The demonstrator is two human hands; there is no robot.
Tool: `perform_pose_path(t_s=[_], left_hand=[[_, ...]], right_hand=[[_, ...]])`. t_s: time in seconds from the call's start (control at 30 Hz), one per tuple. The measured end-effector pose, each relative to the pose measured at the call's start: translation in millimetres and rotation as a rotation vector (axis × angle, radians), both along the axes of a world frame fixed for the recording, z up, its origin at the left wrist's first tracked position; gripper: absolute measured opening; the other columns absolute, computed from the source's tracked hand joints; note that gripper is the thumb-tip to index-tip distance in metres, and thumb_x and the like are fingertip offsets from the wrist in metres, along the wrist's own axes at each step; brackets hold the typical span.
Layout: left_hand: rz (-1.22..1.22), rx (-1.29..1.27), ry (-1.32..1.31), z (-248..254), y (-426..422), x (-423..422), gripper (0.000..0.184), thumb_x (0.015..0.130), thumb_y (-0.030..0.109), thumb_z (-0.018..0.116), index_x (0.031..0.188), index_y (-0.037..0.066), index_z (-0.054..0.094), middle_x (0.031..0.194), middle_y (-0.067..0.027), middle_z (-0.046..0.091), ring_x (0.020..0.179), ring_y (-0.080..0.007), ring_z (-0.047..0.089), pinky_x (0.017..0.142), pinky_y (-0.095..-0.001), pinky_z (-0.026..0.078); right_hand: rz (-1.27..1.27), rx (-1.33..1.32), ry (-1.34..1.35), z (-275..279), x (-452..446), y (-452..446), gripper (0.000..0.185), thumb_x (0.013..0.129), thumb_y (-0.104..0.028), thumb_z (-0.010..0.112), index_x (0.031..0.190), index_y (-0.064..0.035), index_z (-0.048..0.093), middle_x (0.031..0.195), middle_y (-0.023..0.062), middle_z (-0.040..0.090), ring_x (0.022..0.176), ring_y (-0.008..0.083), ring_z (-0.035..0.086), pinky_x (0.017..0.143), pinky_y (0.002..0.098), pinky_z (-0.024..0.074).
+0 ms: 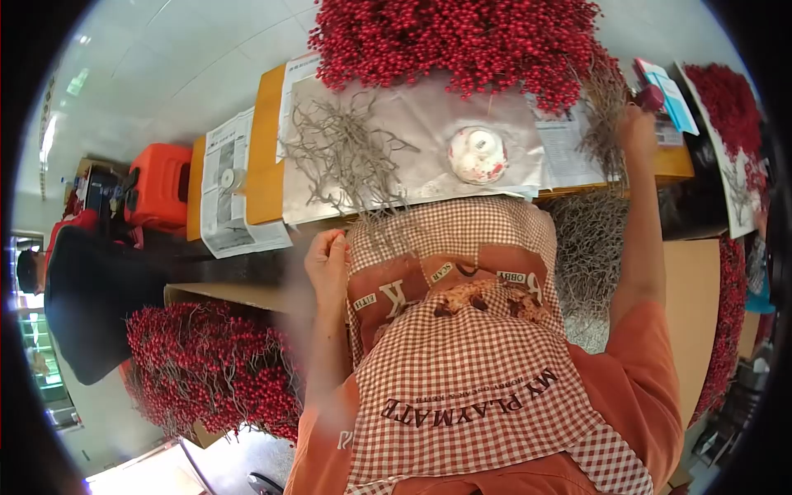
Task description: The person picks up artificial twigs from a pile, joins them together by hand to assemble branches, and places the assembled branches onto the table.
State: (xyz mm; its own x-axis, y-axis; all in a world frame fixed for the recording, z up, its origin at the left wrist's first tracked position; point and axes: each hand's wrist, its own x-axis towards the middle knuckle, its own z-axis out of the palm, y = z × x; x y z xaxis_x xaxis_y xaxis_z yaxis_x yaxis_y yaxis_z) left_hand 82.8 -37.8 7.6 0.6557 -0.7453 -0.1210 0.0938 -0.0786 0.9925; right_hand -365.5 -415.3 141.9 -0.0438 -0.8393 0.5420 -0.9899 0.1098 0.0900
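My left hand (328,257) is at the table's front edge, thumb and fingers pinched together. A small red spot shows at its fingertips; what it holds is too small to make out. Close by, bare grey twigs (346,153) lie spread on the covered table and hang over its edge. My right hand (638,132) is stretched to the far right, its fingers closed at a dark red rounded object (650,97) whose kind I cannot tell. Next to that hand is a bundle of bare stems (606,111). A white round dish (478,154) with red bits stands mid-table.
A large heap of red berry branches (462,41) covers the table's back. More berry branches (219,367) fill a box at lower left. Bare twigs (590,239) stand below the table at right. A red-orange container (157,186) and a dark chair back (99,297) are on the left.
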Motion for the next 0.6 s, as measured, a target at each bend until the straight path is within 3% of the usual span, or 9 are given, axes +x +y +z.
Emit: perform_pose_path(t_s=[0.1, 0.13, 0.17, 0.23, 0.3, 0.43, 0.5, 0.53, 0.6], left_hand=[[0.045, -0.024, -0.031, 0, -3, 6, 0.013, 0.09, 0.012, 0.058, 0.095, 0.0, 0.062, 0.075, -0.0003, 0.06, 0.056, -0.0046, 0.052, 0.049, -0.0176, 0.041], [0.075, -0.02, -0.23, -1, -9, 7, 0.011, 0.088, 0.009, 0.059, 0.092, -0.001, 0.062, 0.074, -0.0018, 0.059, 0.059, -0.0068, 0.051, 0.054, -0.0213, 0.042], [0.101, -0.022, -0.428, -2, -16, 7, 0.01, 0.086, 0.007, 0.06, 0.089, -0.002, 0.062, 0.072, -0.0033, 0.058, 0.063, -0.009, 0.05, 0.058, -0.0251, 0.044], [0.092, 0.01, -0.433, 20, -34, 4, 0.014, 0.084, 0.011, 0.063, 0.086, -0.002, 0.063, 0.074, -0.0057, 0.059, 0.066, -0.0132, 0.053, 0.064, -0.0281, 0.046], [0.041, 0.19, -0.609, 34, -57, 4, 0.017, 0.083, 0.015, 0.064, 0.084, -0.003, 0.063, 0.076, -0.0083, 0.061, 0.067, -0.0162, 0.056, 0.066, -0.0282, 0.046], [-0.044, 0.422, -1.011, 11, -88, 17, 0.019, 0.082, 0.016, 0.063, 0.086, -0.002, 0.062, 0.071, -0.01, 0.058, 0.066, -0.0194, 0.057, 0.065, -0.0307, 0.047], [-0.028, 0.041, -0.59, -28, -92, 41, 0.017, 0.085, 0.015, 0.06, 0.091, -0.001, 0.062, 0.067, -0.005, 0.058, 0.056, -0.0119, 0.055, 0.051, -0.0271, 0.044], [0.02, 0.094, 0.061, 19, -81, 28, 0.017, 0.089, 0.017, 0.057, 0.094, 0.001, 0.06, 0.065, -0.003, 0.056, 0.054, -0.0101, 0.053, 0.048, -0.0242, 0.042], [0.084, -0.031, 0.214, 20, -67, 28, 0.016, 0.091, 0.018, 0.055, 0.095, 0.003, 0.059, 0.064, -0.0019, 0.055, 0.053, -0.0089, 0.052, 0.047, -0.0221, 0.041]], right_hand=[[0.169, -0.231, -0.115, 40, 47, 45, 0.018, 0.081, -0.023, 0.064, 0.092, -0.0088, 0.062, 0.09, 0.0152, 0.061, 0.083, 0.0353, 0.062, 0.072, 0.0446, 0.0485], [0.396, -0.349, -0.203, 30, 52, 41, 0.017, 0.081, -0.021, 0.065, 0.092, -0.0089, 0.064, 0.09, 0.0115, 0.062, 0.082, 0.0322, 0.061, 0.072, 0.0417, 0.0491], [0.507, -0.196, -0.404, 31, 80, 57, 0.016, 0.08, -0.021, 0.066, 0.09, -0.0089, 0.064, 0.088, 0.0105, 0.062, 0.081, 0.0299, 0.062, 0.071, 0.0403, 0.0491], [0.732, 0.061, -0.623, 16, 148, 95, 0.013, 0.08, -0.019, 0.066, 0.087, -0.0088, 0.065, 0.081, 0.0074, 0.063, 0.077, 0.0224, 0.062, 0.069, 0.0366, 0.0486], [1.123, 0.356, -0.748, -19, 212, 128, 0.011, 0.078, -0.017, 0.063, 0.085, -0.0079, 0.063, 0.081, 0.0102, 0.062, 0.076, 0.0272, 0.06, 0.068, 0.0386, 0.0478], [1.395, 0.477, -0.465, -36, 307, 185, 0.023, 0.074, -0.012, 0.064, 0.095, -0.0047, 0.063, 0.093, 0.011, 0.061, 0.086, 0.0295, 0.059, 0.074, 0.0377, 0.0483], [1.336, 0.557, -0.433, -63, 332, 187, 0.025, 0.075, -0.015, 0.063, 0.098, -0.0069, 0.06, 0.095, 0.0113, 0.06, 0.088, 0.0304, 0.059, 0.074, 0.0396, 0.048], [1.277, 0.65, -0.399, -80, 338, 186, 0.027, 0.075, -0.017, 0.062, 0.101, -0.0092, 0.057, 0.096, 0.0117, 0.059, 0.091, 0.0312, 0.058, 0.075, 0.0415, 0.0477], [1.316, 0.669, -0.425, -99, 343, 179, 0.029, 0.075, -0.017, 0.063, 0.102, -0.0097, 0.057, 0.096, 0.0119, 0.059, 0.091, 0.0313, 0.058, 0.076, 0.0411, 0.0479]])
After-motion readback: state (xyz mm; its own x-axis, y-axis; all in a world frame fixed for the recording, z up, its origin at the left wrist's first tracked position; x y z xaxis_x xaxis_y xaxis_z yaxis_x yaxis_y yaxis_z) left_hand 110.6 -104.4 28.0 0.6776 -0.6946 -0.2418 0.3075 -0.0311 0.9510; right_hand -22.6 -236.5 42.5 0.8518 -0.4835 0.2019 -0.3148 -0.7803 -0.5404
